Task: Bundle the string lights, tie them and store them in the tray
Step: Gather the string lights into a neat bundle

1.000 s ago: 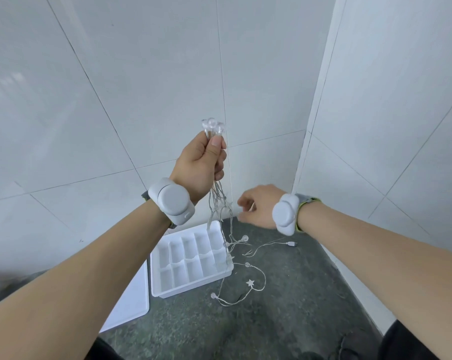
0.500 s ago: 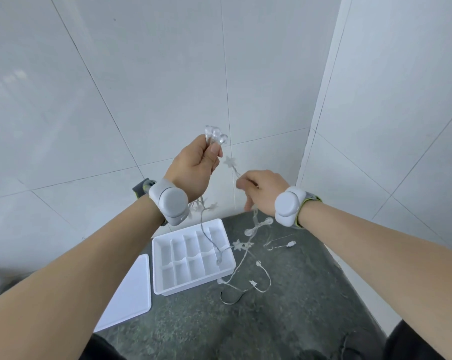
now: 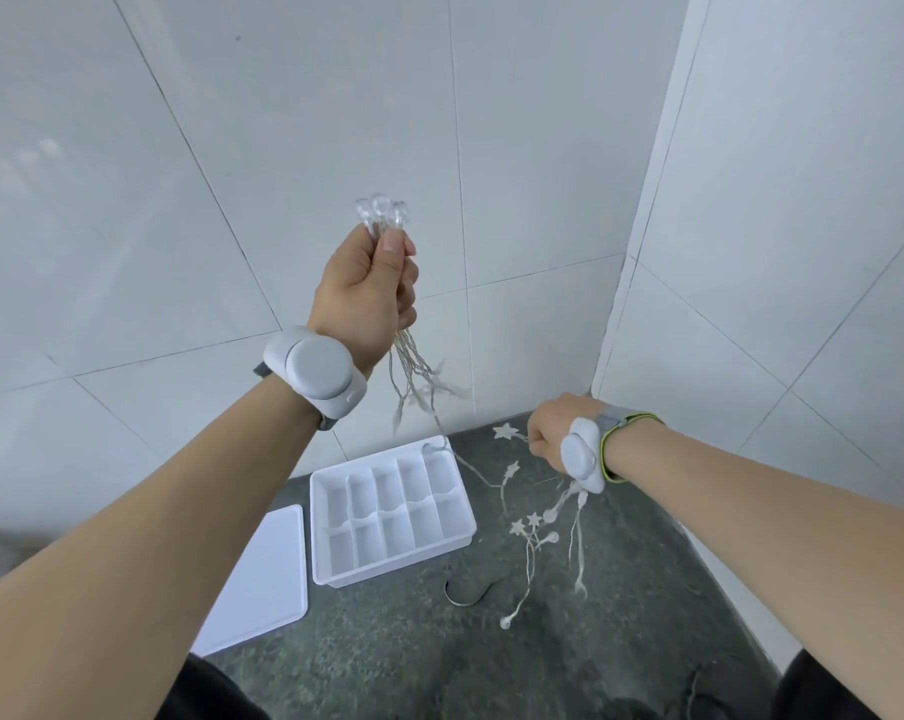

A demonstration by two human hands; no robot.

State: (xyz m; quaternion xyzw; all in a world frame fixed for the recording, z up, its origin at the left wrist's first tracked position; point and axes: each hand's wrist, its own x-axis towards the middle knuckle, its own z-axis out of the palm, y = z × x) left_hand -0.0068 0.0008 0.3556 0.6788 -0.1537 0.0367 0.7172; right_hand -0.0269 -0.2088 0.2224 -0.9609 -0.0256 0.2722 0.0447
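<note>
Grey stone floor (image 3: 398, 662), tiled corner. A white divided tray (image 3: 330, 532) sits below, its lid (image 3: 263, 574) just beside it.

String lights (image 3: 413, 371) are held aloft: left hand (image 3: 367, 298) is fisted around gathered bulbs (image 3: 382, 215), loops hanging beneath. Right hand (image 3: 548, 428), low, is closed on the trailing wire; the loose tail (image 3: 530, 558) dangles near the floor.

Likely step: another loop is gathered. Each bulb is best brought up level with the cluster, slack kept untwisted.

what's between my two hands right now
In the head view, a slack run of the string lights spans from the left hand to the right hand.
</note>
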